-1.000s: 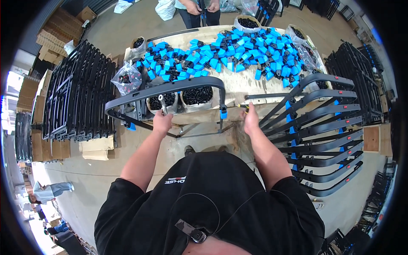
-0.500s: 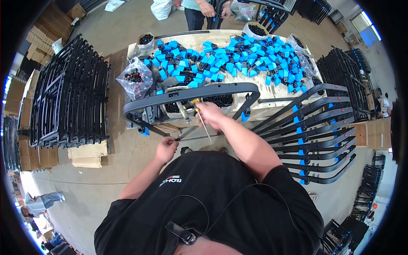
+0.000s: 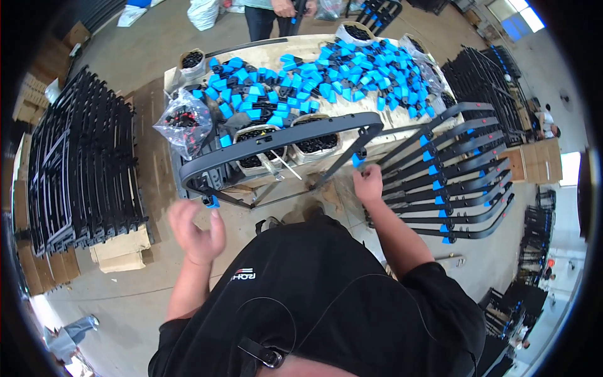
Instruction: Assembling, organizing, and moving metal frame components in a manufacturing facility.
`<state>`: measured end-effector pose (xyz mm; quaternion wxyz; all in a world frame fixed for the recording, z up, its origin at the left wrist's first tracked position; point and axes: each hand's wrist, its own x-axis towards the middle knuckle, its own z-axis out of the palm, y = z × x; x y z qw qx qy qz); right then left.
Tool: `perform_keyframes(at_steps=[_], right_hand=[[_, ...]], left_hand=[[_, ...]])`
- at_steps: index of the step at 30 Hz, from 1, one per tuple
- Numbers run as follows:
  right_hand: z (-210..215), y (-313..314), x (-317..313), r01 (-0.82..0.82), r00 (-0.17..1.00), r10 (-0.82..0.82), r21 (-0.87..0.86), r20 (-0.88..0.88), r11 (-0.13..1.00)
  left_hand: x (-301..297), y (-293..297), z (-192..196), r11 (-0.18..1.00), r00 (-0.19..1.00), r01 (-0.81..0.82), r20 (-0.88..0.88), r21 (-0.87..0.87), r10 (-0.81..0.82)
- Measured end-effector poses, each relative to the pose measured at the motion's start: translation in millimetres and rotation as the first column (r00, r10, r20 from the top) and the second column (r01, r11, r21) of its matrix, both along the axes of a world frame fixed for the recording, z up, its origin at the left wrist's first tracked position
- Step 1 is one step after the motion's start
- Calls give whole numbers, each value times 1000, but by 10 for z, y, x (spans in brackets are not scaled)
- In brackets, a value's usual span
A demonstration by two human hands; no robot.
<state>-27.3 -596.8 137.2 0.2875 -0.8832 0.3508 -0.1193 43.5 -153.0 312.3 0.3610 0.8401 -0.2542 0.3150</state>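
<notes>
The right hand had come back from the middle of the curved black frame, where it reached half a second before, to the frame's right end, its grip closed around the leg near the blue clip there. The left hand had let go and lifted clear: it hung blurred just below the frame's left end, fingers loosely curled and holding nothing that could be made out, near a second blue clip. That suggested work on the middle was finished and attention had passed to the frame's ends. The frame itself lay along the near edge of the counter, over tubs of small black parts.

Behind it, a heap of blue clips covered most of the counter, with a clear bag of black pieces at the left. A stack of finished frames crowded the right hand closely, and racks of black frames stood well to the left. Another person stood at the far side.
</notes>
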Motion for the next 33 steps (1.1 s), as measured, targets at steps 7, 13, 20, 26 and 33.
perform_keyframes(at_steps=[7,13,20,26,33], right_hand=[[25,-237,605,-82,992,98,182,-84,980],[376,-543,673,-284,720,360,221,-593,933],[96,-627,488,-124,971,239,809,-20,574],[62,-541,311,-175,973,-173,975,150,-139],[749,-497,493,357,934,-29,931,-356,73]], left_hand=[[811,-680,490,973,897,176,-431,151,-95],[792,-870,448,846,958,40,-260,532,118],[854,-977,441,810,932,-7,-290,587,218],[881,-1018,447,789,909,-6,-325,614,260],[907,-999,407,799,915,-16,-314,601,255]])
